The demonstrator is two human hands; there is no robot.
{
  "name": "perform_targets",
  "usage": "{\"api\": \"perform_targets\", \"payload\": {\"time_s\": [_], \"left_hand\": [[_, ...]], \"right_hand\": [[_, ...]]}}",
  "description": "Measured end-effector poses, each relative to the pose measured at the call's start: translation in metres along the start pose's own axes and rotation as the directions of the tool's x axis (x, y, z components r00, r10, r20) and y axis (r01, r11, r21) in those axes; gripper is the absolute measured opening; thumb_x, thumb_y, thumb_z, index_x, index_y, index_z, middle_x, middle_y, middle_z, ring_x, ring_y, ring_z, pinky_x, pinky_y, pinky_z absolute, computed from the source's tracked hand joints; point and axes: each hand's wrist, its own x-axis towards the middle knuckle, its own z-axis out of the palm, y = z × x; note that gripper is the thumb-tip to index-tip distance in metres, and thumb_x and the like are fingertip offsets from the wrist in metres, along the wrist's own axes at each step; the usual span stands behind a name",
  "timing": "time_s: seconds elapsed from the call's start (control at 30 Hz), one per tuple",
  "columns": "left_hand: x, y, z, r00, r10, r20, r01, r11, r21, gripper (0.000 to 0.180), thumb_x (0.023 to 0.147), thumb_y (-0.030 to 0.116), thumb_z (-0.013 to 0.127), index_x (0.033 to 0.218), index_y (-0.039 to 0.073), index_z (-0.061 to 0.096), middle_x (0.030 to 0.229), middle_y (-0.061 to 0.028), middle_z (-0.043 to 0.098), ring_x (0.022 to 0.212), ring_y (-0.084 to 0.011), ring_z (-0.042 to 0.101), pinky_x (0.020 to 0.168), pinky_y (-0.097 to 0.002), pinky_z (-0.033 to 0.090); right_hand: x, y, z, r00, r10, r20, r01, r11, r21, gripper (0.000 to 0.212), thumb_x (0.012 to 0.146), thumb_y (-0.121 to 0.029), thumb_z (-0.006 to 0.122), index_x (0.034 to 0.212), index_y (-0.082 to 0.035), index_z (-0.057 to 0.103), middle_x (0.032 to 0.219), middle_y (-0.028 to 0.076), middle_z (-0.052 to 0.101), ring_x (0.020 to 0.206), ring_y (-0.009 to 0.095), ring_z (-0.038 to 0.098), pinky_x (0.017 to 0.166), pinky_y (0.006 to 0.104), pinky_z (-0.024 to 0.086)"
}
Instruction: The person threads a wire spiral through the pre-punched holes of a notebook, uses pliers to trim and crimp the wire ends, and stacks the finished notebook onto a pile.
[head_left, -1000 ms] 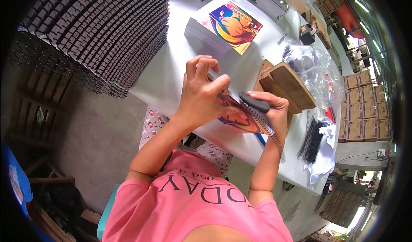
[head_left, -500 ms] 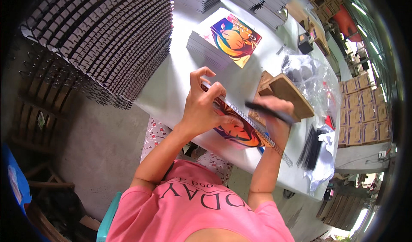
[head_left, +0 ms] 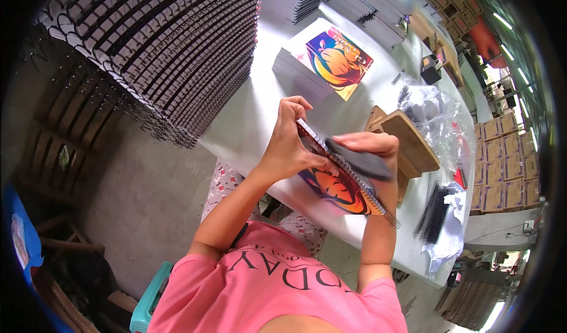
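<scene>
My left hand (head_left: 287, 144) grips a notebook (head_left: 333, 192) with a colourful cartoon cover, thumb on the cover and fingers behind its far edge. The notebook is tilted on edge, with a wire coil (head_left: 373, 198) along its upper side; the coil's lower end sticks out past the corner. My right hand (head_left: 378, 146) is closed on a dark, flat, elongated tool (head_left: 359, 160), blurred by motion, which lies along the coil. Its exact kind cannot be made out. A pile of loose sheets topped by a similar cover (head_left: 339, 64) lies beyond my hands on the white table (head_left: 236, 126).
A tall stack of black-coiled notebooks (head_left: 165, 43) stands at left. More notebook stacks (head_left: 295, 5) sit at the back. Right of my hands are a wooden stand (head_left: 410, 138), a clear plastic bag (head_left: 434, 114) and loose black coils (head_left: 433, 215). Cardboard boxes (head_left: 502, 162) stand beyond the table.
The dark tool, earlier lifted just off the coil, now lies against it in my right hand. The notebook stays in my left hand; the whole view has shifted slightly.
</scene>
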Motion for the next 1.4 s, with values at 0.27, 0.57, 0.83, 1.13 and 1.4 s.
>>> {"api": "perform_targets", "payload": {"time_s": [0.27, 0.57, 0.83, 1.13, 1.4], "left_hand": [[-0.003, -0.002, -0.002, 0.993, 0.118, -0.004, -0.115, 0.974, 0.194, 0.096, 0.033, 0.038, 0.092, 0.094, 0.004, 0.027, 0.098, -0.0114, 0.031, 0.1, -0.0252, 0.039, 0.082, -0.0324, 0.04], [-0.008, 0.005, -0.011, 0.948, -0.309, 0.072, 0.315, 0.891, -0.327, 0.027, 0.073, 0.009, 0.075, 0.085, 0.002, 0.052, 0.064, -0.0004, 0.059, 0.056, -0.0051, 0.056, 0.051, -0.0206, 0.045], [-0.013, 0.042, -0.024, 0.892, -0.277, -0.356, 0.131, 0.914, -0.384, 0.017, 0.07, -0.006, 0.071, 0.084, 0.0, 0.066, 0.079, -0.0051, 0.064, 0.063, -0.0091, 0.06, 0.059, -0.0201, 0.046], [-0.025, 0.032, -0.022, 0.92, 0.255, -0.297, -0.215, 0.963, 0.161, 0.038, 0.065, -0.005, 0.075, 0.102, 0.005, 0.069, 0.086, -0.0041, 0.06, 0.076, -0.0123, 0.054, 0.064, -0.0213, 0.044], [-0.031, 0.03, -0.016, 0.916, 0.296, -0.271, -0.233, 0.942, 0.242, 0.035, 0.066, 0.0, 0.076, 0.1, 0.005, 0.07, 0.078, -0.0011, 0.056, 0.069, -0.0106, 0.049, 0.059, -0.0219, 0.038]], "right_hand": [[0.021, 0.003, 0.007, 0.994, 0.082, 0.076, -0.06, 0.965, -0.256, 0.039, 0.062, 0.012, 0.055, 0.096, -0.002, 0.07, 0.093, 0.012, 0.069, 0.082, 0.012, 0.064, 0.077, 0.0244, 0.049], [-0.063, 0.01, -0.055, 0.837, -0.079, -0.541, -0.416, 0.55, -0.724, 0.043, 0.068, 0.007, 0.052, 0.104, -0.008, 0.068, 0.103, 0.013, 0.066, 0.089, 0.022, 0.066, 0.077, 0.0312, 0.051], [-0.17, 0.07, -0.04, 0.847, -0.139, -0.513, -0.473, 0.241, -0.847, 0.055, 0.091, -0.043, 0.047, 0.137, -0.014, 0.041, 0.144, 0.011, 0.032, 0.131, 0.032, 0.031, 0.106, 0.0469, 0.023], [-0.189, 0.065, 0.007, 0.86, 0.07, -0.506, -0.509, 0.036, -0.86, 0.055, 0.089, -0.044, 0.049, 0.136, -0.017, 0.039, 0.124, 0.015, 0.042, 0.117, 0.034, 0.04, 0.099, 0.0533, 0.026], [-0.13, 0.012, 0.067, 0.847, -0.107, -0.521, -0.318, 0.684, -0.657, 0.035, 0.088, -0.03, 0.056, 0.121, -0.018, 0.059, 0.112, 0.013, 0.047, 0.102, 0.03, 0.046, 0.093, 0.0409, 0.034]]}}
